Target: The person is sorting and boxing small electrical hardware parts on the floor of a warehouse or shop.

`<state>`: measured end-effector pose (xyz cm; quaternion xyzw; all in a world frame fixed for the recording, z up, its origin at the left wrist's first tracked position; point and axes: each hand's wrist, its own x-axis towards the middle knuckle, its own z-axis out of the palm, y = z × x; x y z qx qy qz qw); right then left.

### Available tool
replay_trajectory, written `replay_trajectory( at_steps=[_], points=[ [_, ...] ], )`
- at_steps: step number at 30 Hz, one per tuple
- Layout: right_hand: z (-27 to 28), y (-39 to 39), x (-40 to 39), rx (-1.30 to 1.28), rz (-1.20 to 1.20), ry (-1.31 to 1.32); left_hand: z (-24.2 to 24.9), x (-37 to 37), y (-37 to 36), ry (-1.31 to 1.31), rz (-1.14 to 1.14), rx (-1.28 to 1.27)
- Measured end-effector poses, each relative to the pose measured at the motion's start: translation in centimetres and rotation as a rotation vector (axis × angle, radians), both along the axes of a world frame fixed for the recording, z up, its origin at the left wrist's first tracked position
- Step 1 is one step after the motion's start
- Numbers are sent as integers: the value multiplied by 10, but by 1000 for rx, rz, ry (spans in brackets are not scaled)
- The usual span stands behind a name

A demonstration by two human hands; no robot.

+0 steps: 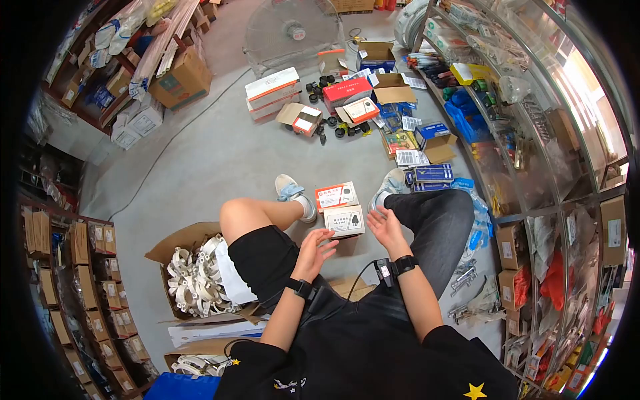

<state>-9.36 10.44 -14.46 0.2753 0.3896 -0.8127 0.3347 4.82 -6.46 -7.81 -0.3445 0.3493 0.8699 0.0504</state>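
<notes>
My left hand [314, 254] is raised over my lap with its fingers apart and nothing in it. On the other side, my right hand [388, 230] is also empty, its fingers spread. Between and just beyond the hands, a white box with dark print [344, 222] stands on the floor between my legs. Right behind it is a white and red box [336, 196]. Both boxes look closed, and neither hand visibly touches them. Black bands with small devices are strapped round both wrists.
An open carton of white plastic clips [200, 277] lies beside one knee. Ahead are a floor fan [293, 33], a red box [348, 92], black round parts and blue boxes [433, 175]. Metal shelving [533, 227] lines one side, shelves of small cartons [87, 293] the other.
</notes>
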Motion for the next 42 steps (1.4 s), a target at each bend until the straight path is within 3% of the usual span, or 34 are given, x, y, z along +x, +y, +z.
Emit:
replay_trajectory(
  at_steps=[3,7,23,30,37,39,40,42],
  points=[
    [-4,-4,7,-43,144,26,-9,-3,0,20,0,-18],
    [-11,-12,16,-39,147,-93,-10,-3,1,-9,10,-22],
    [3,-28,22,-37,187,-63,-9,-5,2,-46,10,-25],
    [53,-31,0,-159,101,-51,29,-14,-21,53,19,61],
    [125,-67,-85,-261,191,164,67,-92,-113,159,51,-45],
    [129,-89,-99,-281,257,194,78,-136,-136,169,15,-303],
    [127,-101,-104,-320,314,219,74,-159,-148,165,17,-301],
    [121,-122,-108,-350,393,233,62,-209,-173,94,-34,-31]
  ],
)
